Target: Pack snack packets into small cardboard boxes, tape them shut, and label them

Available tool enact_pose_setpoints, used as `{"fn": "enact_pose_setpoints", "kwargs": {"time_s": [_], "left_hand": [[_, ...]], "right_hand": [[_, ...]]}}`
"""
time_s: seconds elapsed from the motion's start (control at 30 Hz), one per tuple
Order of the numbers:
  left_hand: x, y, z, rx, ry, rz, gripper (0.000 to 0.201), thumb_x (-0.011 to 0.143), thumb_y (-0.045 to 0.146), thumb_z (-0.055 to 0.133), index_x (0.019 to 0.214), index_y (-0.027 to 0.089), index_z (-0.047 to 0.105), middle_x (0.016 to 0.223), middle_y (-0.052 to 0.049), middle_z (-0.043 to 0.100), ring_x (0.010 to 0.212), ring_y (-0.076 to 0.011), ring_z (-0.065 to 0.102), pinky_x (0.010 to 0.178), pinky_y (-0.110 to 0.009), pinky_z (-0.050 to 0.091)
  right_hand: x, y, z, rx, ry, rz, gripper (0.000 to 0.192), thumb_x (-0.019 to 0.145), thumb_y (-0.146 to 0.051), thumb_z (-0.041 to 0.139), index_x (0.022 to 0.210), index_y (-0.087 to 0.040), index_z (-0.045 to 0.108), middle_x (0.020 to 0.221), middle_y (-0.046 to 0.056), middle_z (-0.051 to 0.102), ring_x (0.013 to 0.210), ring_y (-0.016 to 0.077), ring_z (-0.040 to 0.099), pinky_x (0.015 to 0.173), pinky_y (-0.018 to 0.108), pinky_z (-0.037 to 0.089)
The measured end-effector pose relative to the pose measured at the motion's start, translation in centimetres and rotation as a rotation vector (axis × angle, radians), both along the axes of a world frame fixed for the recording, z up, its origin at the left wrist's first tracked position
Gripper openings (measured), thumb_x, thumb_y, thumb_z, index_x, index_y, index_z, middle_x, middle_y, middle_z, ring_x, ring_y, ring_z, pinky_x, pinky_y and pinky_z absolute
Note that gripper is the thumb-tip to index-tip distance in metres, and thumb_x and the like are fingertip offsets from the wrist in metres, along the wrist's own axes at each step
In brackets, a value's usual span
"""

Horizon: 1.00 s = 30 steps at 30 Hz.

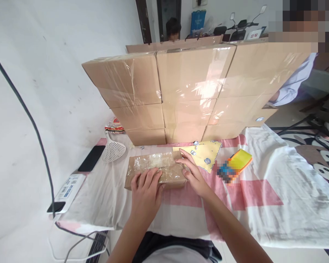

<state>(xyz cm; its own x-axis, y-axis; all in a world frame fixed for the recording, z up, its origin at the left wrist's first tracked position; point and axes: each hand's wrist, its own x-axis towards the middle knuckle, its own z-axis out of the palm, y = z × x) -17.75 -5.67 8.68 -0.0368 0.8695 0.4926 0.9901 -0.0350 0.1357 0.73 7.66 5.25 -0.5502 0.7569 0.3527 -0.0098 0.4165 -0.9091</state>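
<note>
A small cardboard box wrapped in clear tape lies on the cloth-covered table in front of me. My left hand rests flat on the box's near edge, fingers spread over the top. My right hand presses against the box's right end, fingers reaching onto its top corner. Neither hand lifts it.
A wall of stacked taped cartons stands behind the box. A yellow sheet and a yellow-and-orange object lie to the right. A white slotted scoop, a black phone and a power strip lie to the left. Other people are behind the cartons.
</note>
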Motion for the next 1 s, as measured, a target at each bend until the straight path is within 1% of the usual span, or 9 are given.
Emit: {"fn": "enact_pose_setpoints", "kwargs": {"time_s": [0.13,0.2,0.33,0.43,0.5,0.57,0.63,0.8,1.0], "left_hand": [[0.0,-0.1,0.1,0.039,-0.006,-0.007,0.032,0.099,0.025,0.054,0.130,0.020,0.061,0.129,-0.010,0.071,0.119,-0.0260,0.063,0.109,-0.045,0.032],[-0.1,-0.2,0.3,0.059,-0.010,-0.017,0.036,0.099,0.026,0.056,0.134,0.021,0.059,0.129,-0.009,0.071,0.119,-0.0256,0.063,0.110,-0.044,0.031],[-0.3,-0.4,0.5,0.068,-0.030,-0.027,0.045,0.098,0.027,0.058,0.143,0.022,0.052,0.126,-0.008,0.073,0.120,-0.0246,0.063,0.114,-0.045,0.028],[-0.6,-0.4,0.7,0.091,-0.029,-0.024,0.045,0.097,0.030,0.061,0.141,0.024,0.054,0.127,-0.007,0.073,0.122,-0.0257,0.063,0.117,-0.047,0.024],[-0.7,-0.3,0.8,0.113,-0.010,-0.023,0.046,0.095,0.033,0.064,0.140,0.024,0.055,0.130,-0.008,0.071,0.125,-0.0269,0.061,0.119,-0.047,0.023],[-0.7,0.0,1.0,0.125,0.009,-0.018,0.049,0.094,0.035,0.065,0.141,0.024,0.055,0.136,-0.009,0.068,0.128,-0.0279,0.060,0.120,-0.047,0.022],[-0.7,0.3,1.1,0.118,0.028,-0.016,0.052,0.094,0.035,0.064,0.144,0.023,0.053,0.141,-0.010,0.065,0.131,-0.0282,0.058,0.122,-0.048,0.019],[-0.8,1.0,1.2,-0.004,0.074,-0.072,0.053,0.097,0.037,0.058,0.147,0.021,0.050,0.137,-0.010,0.068,0.127,-0.0266,0.062,0.124,-0.047,0.014],[-1.1,1.0,1.4,-0.040,0.146,-0.009,0.037,0.091,0.046,0.065,0.122,0.025,0.071,0.131,-0.013,0.069,0.115,-0.0334,0.063,0.109,-0.053,0.034]], "right_hand": [[1.1,-0.3,0.1,0.015,0.033,-0.053,0.049,0.104,-0.042,0.047,0.152,-0.040,0.043,0.167,0.002,0.031,0.152,0.0282,0.032,0.120,0.053,0.034],[2.6,-0.6,0.6,0.067,0.072,-0.195,0.050,0.103,-0.042,0.048,0.153,-0.038,0.041,0.164,0.005,0.034,0.147,0.0291,0.040,0.115,0.053,0.040],[7.7,-0.7,1.2,0.241,0.225,-0.806,0.049,0.094,-0.040,0.062,0.141,-0.027,0.053,0.149,0.011,0.050,0.138,0.0315,0.049,0.111,0.055,0.042],[12.3,0.5,0.2,0.189,0.382,-1.165,0.049,0.084,-0.035,0.070,0.130,-0.024,0.056,0.138,0.009,0.056,0.129,0.0279,0.055,0.111,0.052,0.041],[14.8,1.7,-0.7,-0.004,0.499,-1.168,0.049,0.077,-0.034,0.074,0.122,-0.024,0.057,0.121,0.006,0.064,0.112,0.0245,0.064,0.106,0.050,0.044],[16.2,2.9,-1.6,-0.230,0.556,-1.069,0.048,0.073,-0.037,0.075,0.116,-0.023,0.058,0.101,0.002,0.067,0.095,0.0220,0.068,0.100,0.048,0.048],[16.5,3.6,-2.1,-0.375,0.499,-0.979,0.044,0.075,-0.043,0.073,0.112,-0.022,0.061,0.093,0.002,0.068,0.090,0.0218,0.067,0.095,0.045,0.050],[14.9,3.7,-2.3,-0.376,0.205,-0.881,0.037,0.083,-0.054,0.068,0.098,-0.020,0.070,0.101,0.009,0.074,0.098,0.0291,0.068,0.088,0.043,0.054],[13.5,3.2,-2.9,-0.350,0.221,-0.886,0.038,0.084,-0.052,0.073,0.106,-0.022,0.070,0.105,0.010,0.075,0.091,0.0278,0.070,0.079,0.041,0.057]]}}
